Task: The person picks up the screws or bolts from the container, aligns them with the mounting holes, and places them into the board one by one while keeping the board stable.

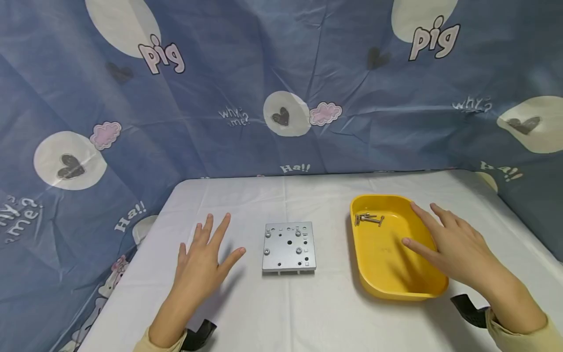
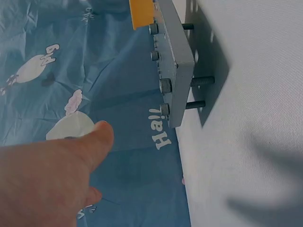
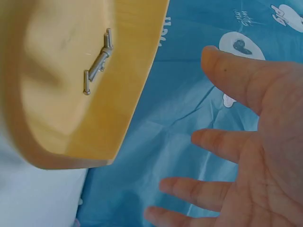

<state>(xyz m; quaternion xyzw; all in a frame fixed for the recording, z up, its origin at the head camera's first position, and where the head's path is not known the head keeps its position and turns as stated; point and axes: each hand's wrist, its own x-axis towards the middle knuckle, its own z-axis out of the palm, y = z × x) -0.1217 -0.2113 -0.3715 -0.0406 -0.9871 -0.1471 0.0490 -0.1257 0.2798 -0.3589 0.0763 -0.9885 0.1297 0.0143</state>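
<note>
The left hand (image 1: pixel 203 259) lies flat beside the gray metal plate (image 1: pixel 289 246), fingers spread. The right hand (image 1: pixel 453 242), fingers apart, hovers over the yellow tray (image 1: pixel 387 274) with screws (image 1: pixel 368 219).

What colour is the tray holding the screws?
Yellow tray; clearest in the head view.

A table (image 1: pixel 308 313) covered with a white cloth fills the lower part of the head view. Behind it and along both sides hangs a blue fabric backdrop (image 1: pixel 246 73), creased and folded, printed with cream circles, dark hearts, pink clouds and the words "pig", "Ha!!" and "why? me?". Even, soft light falls on the cloth, with faint shadows
</note>
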